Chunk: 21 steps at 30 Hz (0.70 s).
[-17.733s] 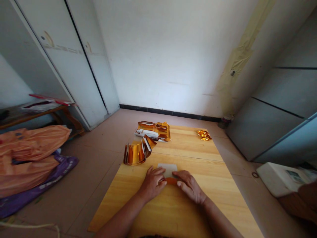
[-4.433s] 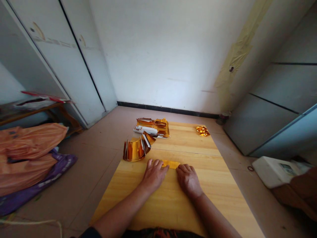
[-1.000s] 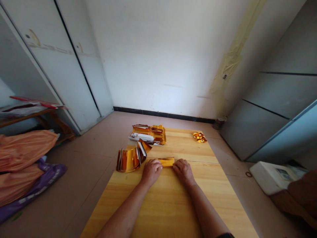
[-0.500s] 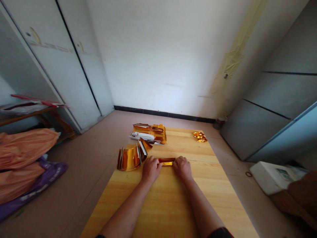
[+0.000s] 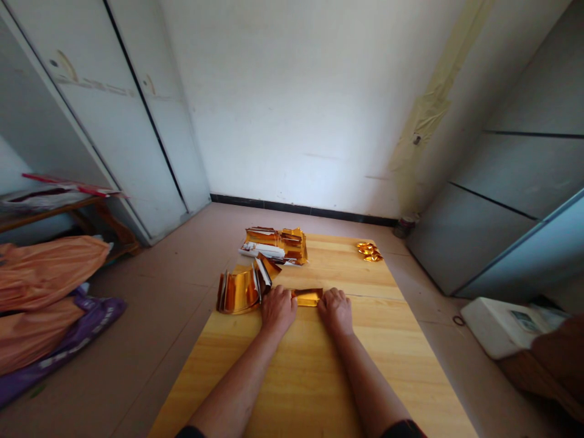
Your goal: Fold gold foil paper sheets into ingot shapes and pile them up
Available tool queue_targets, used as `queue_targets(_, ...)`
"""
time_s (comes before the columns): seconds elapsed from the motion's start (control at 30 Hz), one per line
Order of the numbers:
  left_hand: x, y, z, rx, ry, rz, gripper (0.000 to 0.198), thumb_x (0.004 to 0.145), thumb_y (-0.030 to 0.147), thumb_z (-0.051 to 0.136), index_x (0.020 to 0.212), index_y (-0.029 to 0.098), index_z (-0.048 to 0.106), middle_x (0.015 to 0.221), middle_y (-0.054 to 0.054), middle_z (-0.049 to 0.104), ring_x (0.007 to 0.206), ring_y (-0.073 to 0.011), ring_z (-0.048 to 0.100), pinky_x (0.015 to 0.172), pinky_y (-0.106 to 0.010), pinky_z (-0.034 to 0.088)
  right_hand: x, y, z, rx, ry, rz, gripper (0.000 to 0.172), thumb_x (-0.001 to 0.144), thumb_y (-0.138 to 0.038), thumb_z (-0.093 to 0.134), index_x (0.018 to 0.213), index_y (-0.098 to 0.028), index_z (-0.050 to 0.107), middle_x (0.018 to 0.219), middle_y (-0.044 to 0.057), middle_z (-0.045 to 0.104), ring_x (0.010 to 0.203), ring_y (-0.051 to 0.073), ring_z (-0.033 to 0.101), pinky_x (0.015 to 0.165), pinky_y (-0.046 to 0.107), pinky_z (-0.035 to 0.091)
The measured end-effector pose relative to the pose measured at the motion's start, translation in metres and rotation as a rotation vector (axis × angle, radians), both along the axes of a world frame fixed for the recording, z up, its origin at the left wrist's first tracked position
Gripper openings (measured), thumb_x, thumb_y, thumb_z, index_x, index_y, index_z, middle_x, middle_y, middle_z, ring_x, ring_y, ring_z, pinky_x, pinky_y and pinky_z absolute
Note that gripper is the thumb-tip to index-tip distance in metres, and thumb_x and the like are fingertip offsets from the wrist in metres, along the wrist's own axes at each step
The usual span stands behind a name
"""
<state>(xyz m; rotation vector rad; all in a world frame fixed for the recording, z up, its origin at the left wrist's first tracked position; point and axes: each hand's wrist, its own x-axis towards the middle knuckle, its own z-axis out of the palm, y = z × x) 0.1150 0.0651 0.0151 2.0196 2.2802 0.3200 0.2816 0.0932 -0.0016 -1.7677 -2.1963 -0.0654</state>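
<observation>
A folded strip of gold foil paper (image 5: 307,297) lies across the table between my hands, its shiny gold side facing me and a darker brown edge behind. My left hand (image 5: 278,309) grips its left end with curled fingers. At the right end, my right hand (image 5: 336,310) is closed on the strip in the same way. The thumbs are mostly hidden. Close to my left hand stands a fanned bundle of gold foil sheets (image 5: 240,291). Beyond it lies another stack of gold and white sheets (image 5: 274,246).
Folded gold foil pieces (image 5: 369,251) sit at the table's far right corner. The wooden table (image 5: 310,377) has a seam across it. Orange and purple bags (image 5: 50,274) lie at left; a white box (image 5: 497,328) stands on the floor at right.
Both hands stay at the strip's ends. The strip's back edge has lifted slightly, and more of its gold face shows.
</observation>
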Motion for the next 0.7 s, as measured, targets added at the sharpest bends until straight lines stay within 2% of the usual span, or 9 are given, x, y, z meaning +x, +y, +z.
queue_targets(0.23, 0.0034, -0.0009, -0.0052, 0.045, 0.029, 0.022, 0.019, 0.086, 0.029, 0.047, 0.093, 0.018, 0.059, 0.098, -0.008, 0.056, 0.099, -0.0246, 0.050, 0.080, -0.037, 0.038, 0.0000, 0.0000, 0.0010, -0.016, 0.039, -0.010, 0.008, 0.082, -0.022, 0.056, 0.075, -0.019, 0.059, 0.084, 0.003, 0.060, 0.084, 0.017, 0.049, 0.067, 0.027, 0.025)
queue_targets(0.4, 0.0059, -0.0035, -0.0088, 0.133, 0.043, 0.038, 0.014, 0.084, 0.027, 0.052, 0.095, 0.018, 0.056, 0.095, -0.007, 0.056, 0.096, -0.0244, 0.049, 0.078, -0.035, 0.037, 0.0009, -0.0016, 0.0006, 0.012, 0.104, -0.001, 0.006, 0.082, -0.019, 0.055, 0.086, -0.020, 0.059, 0.090, 0.002, 0.059, 0.086, 0.016, 0.049, 0.070, 0.026, 0.026)
queue_targets(0.53, 0.0070, -0.0040, -0.0083, 0.172, 0.093, -0.066, 0.011, 0.087, 0.020, 0.048, 0.091, 0.020, 0.057, 0.093, -0.006, 0.056, 0.094, -0.0234, 0.048, 0.080, -0.036, 0.035, -0.0010, -0.0019, -0.0017, 0.019, 0.066, 0.083, 0.007, 0.087, -0.020, 0.053, 0.086, -0.022, 0.060, 0.093, 0.002, 0.060, 0.089, 0.016, 0.049, 0.072, 0.027, 0.027)
queue_targets(0.7, 0.0098, -0.0001, -0.0075, 0.127, 0.116, -0.230, 0.017, 0.090, 0.017, 0.043, 0.089, 0.020, 0.060, 0.093, -0.006, 0.058, 0.093, -0.0224, 0.049, 0.076, -0.035, 0.034, -0.0015, -0.0009, -0.0032, -0.029, 0.007, 0.091, 0.010, 0.088, -0.020, 0.054, 0.081, -0.020, 0.061, 0.089, 0.003, 0.061, 0.088, 0.016, 0.050, 0.072, 0.027, 0.027)
